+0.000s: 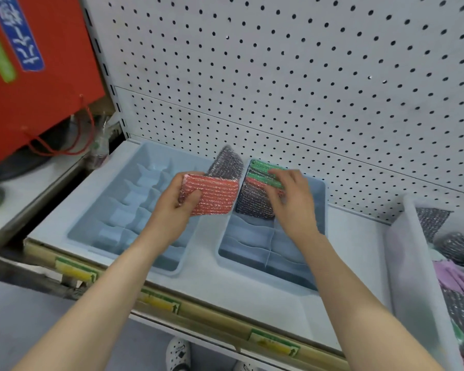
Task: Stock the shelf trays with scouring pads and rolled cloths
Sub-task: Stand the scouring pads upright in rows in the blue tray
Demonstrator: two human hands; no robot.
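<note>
The left hand (176, 210) holds a red pad (212, 195) above the left tray (145, 180). Its grip pinches the pad's near end, thumb on top, and a grey pad (227, 160) sticks up behind it. The right hand (292, 202) reaches into the right tray (252, 250), its grip curled round green pads (260, 170) in the back compartment, with a dark pad (255, 204) just in front of them. Both trays sit on the shelf (252, 290), and a white bin (405, 263) of loose pads (458, 306) stands to the right.
</note>
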